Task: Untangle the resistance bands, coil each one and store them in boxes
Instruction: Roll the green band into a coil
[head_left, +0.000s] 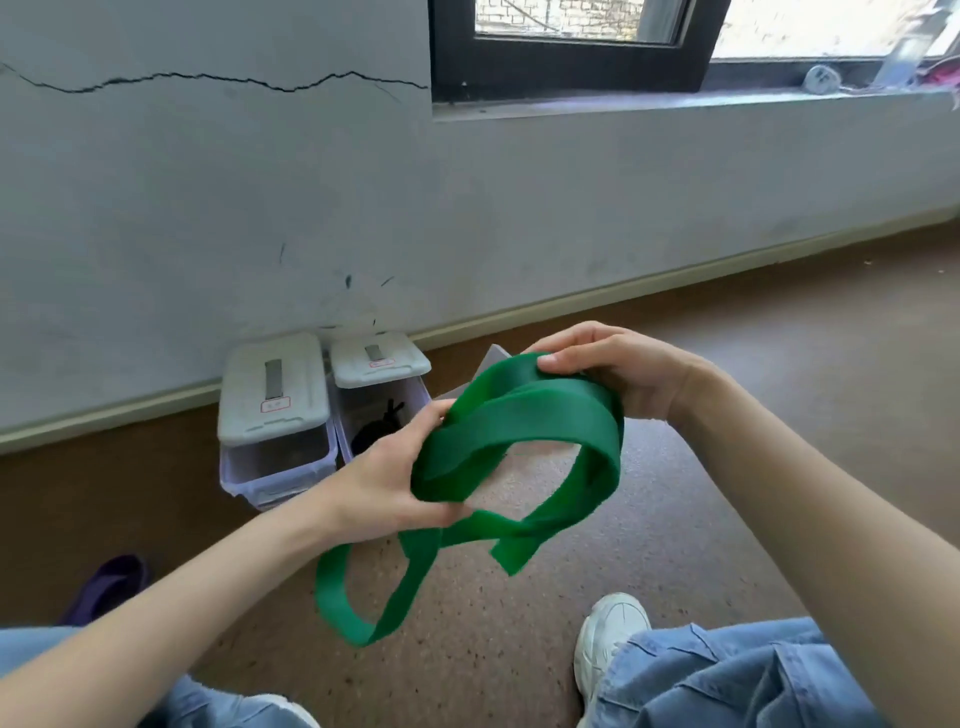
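Above open floor, green band (519, 441) gripped by left hand (384, 483) and right hand (618, 374), boxes (275, 415) beyond.

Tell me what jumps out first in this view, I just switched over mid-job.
The green band dominates the centre, partly looped between both hands, with a loose end hanging toward the floor. The left hand grips its lower left bunch; the right hand pinches the top. Behind, two clear boxes with white lids stand against the wall, the right one holding something dark.
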